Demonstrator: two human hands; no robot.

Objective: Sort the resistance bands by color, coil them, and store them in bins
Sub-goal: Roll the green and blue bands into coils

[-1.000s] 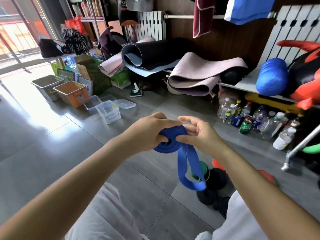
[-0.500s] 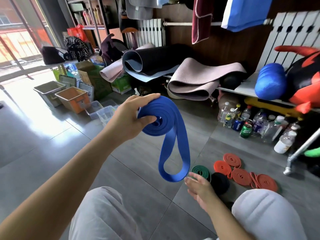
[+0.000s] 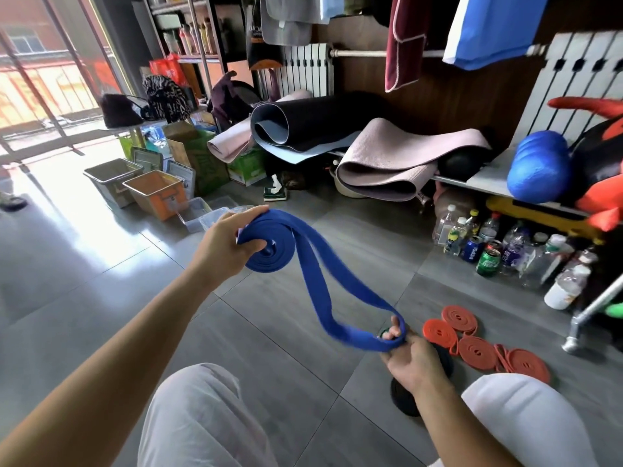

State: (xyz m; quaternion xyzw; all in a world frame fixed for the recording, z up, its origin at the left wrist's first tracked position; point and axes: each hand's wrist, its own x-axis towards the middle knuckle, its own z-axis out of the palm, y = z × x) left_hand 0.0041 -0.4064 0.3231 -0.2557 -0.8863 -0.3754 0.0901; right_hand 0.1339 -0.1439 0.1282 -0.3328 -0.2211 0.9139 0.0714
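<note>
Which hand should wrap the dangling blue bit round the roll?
Probably the right hand: it holds the loose loop of the blue band, while the left hand grips the coil.

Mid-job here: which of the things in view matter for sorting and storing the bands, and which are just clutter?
Job:
- blue band, gripped by left hand and right hand
- coiled orange bands
- black bands
- orange bin, grey bin, clear tubs

Lying about:
- yoga mats
- bottles and cans
- blue roller
- radiator
</note>
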